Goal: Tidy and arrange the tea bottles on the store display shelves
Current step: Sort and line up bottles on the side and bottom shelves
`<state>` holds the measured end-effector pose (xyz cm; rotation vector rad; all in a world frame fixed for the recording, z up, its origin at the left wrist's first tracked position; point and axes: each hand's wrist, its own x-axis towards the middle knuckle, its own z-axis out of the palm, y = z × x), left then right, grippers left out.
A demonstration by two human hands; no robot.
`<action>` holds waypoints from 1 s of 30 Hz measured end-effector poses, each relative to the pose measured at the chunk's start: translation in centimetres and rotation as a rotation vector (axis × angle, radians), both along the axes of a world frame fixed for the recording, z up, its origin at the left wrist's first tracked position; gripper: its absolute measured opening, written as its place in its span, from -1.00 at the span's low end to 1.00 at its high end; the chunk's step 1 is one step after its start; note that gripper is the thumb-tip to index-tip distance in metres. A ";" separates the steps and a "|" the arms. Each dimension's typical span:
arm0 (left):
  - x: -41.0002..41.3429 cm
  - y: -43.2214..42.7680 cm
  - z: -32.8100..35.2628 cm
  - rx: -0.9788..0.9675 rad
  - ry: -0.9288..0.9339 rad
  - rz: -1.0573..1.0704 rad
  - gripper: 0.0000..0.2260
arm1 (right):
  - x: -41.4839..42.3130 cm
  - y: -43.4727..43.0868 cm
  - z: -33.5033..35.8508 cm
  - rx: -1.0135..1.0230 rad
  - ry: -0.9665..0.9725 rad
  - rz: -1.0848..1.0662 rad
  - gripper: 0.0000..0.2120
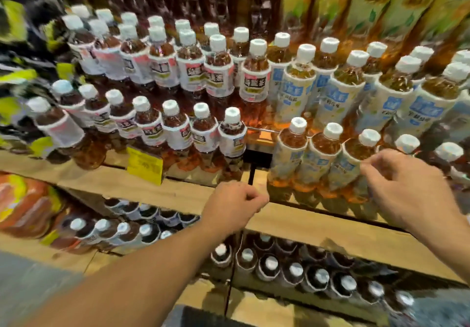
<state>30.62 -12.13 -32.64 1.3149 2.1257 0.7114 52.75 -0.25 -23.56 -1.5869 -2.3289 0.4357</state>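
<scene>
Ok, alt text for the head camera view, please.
A person's left hand and right hand reach toward a wooden shelf of tea: pink-labelled bottles left, blue-labelled bottles right, all white-capped; a yellow price tag at its front edge.

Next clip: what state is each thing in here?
White-capped brown tea bottles with pink-white labels: capped, standing in rows.
White-capped tea bottles with blue labels: capped, standing.
Yellow paper price tag: mounted at wooden shelf edge.
Left hand: fingers curled, hold unclear.
Right hand: loosely curled, empty.
</scene>
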 end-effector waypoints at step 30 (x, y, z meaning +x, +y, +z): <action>-21.7 -21.4 -13.4 -0.277 0.036 0.252 -0.85 | -20.3 -16.3 -19.9 -0.558 -0.220 0.141 -0.74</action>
